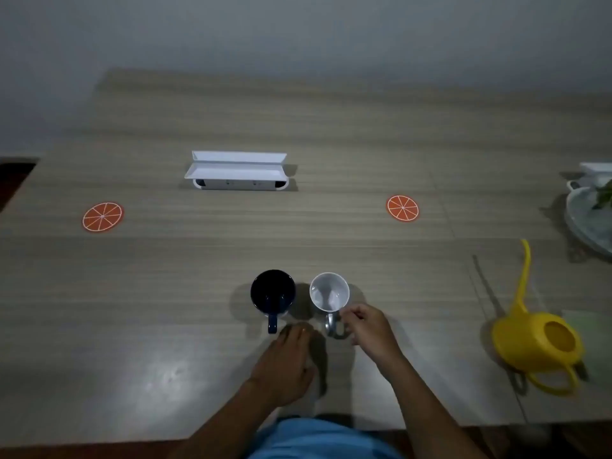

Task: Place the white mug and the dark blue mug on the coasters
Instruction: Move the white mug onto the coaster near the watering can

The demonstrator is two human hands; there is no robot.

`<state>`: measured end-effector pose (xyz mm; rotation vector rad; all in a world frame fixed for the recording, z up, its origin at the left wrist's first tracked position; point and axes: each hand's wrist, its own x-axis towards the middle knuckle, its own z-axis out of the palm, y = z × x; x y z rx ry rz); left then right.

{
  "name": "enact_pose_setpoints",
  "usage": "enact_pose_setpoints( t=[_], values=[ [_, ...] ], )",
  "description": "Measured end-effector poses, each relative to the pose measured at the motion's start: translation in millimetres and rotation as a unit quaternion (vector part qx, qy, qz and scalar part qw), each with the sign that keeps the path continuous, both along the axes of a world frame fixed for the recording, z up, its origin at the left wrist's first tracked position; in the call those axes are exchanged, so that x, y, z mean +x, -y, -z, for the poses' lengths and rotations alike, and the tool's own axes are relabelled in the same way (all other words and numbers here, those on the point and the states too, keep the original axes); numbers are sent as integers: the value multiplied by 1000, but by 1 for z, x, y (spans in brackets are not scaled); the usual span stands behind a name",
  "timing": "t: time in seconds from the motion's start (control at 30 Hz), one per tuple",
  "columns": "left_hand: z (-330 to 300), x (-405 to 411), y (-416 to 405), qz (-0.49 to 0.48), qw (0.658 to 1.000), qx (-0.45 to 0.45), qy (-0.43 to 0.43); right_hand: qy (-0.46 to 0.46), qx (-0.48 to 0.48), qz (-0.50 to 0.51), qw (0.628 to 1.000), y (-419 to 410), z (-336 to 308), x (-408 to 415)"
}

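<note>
Currently bench (331,134) bears both mugs near centre, upright, neither on the far orange coasters (102,217). Dark blue mug (272,293) left, white mug (329,292) right: rigid, breakable; grip handles. Right hand (371,329) narrow at white handle, contact unclear; left hand (284,366) loose, empty.

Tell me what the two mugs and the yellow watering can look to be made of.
White mug: likely glazed ceramic; its inside shows soft glossy highlights. Dark blue mug: probably the same, with faint reflections in its dark glaze. Yellow watering can: seems moulded plastic, uniform colour with a dull sheen, though painted metal is possible.
</note>
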<state>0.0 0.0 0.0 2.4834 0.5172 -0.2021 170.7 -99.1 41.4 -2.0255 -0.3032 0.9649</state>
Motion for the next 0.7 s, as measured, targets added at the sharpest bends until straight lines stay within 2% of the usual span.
enact_pose_setpoints(
  t=[0.1, 0.2, 0.47, 0.7],
  values=[
    [13, 0, 2, 19, 996, 51, -71, -36, -11, -22, 999, 1, -1, -7],
    [20, 1, 3, 48, 990, 92, -97, -53, -3, -26, 998, 3, -3, -13],
    [20, 7, 8, 51, 987, 110, -106, -119, 3, -65, 991, 6, 4, -12],
    [16, 28, 15, 31, 991, 98, -89, -125, 112, -17, 986, 16, 2, 5]
  ],
)
